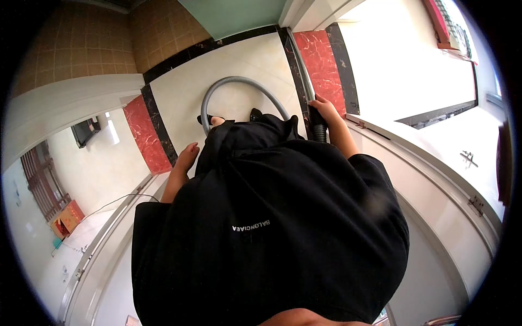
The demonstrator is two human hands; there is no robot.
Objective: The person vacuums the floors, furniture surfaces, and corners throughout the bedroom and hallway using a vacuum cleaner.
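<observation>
My right hand [327, 111] is wrapped round the black handle of a vacuum cleaner wand [304, 65]. The wand's metal tube runs forward from it along the dark floor border. Below the grip, a ribbed connector [319, 133] goes behind my clothing. A grey vacuum hose [235, 80] arches over the pale tile in front of my feet; both its ends pass out of sight beside my black clothes. At my left side hangs my left hand [187, 156], fingers loosely extended and nothing visible in them. The wand's floor end is hard to make out near the door frame.
Red stone thresholds [142, 133] [322, 68] lie at doorways on both sides. A thin cord [111, 202] crosses the left doorway behind my left arm. A white door [435, 168] stands at right. Brown tiles [81, 46] and a green panel [234, 16] are ahead.
</observation>
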